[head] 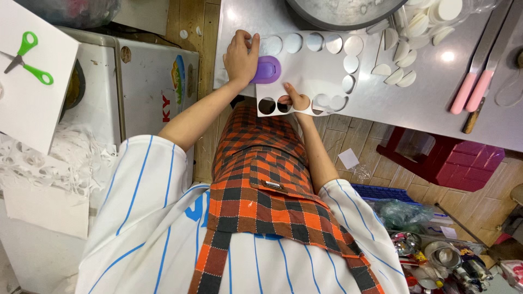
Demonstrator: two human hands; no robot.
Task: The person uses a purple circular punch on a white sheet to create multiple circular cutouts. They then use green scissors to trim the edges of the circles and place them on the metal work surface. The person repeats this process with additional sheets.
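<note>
A white paper sheet [313, 68], ringed with round holes, lies at the desk [436, 92] edge. Left hand [241, 54] presses the purple punch [267, 69]; right hand [297, 100] pinches the sheet. A clear tub [436, 19] holds white discs.

White box [155, 81] left of table, colourful printed label [178, 81].
</note>
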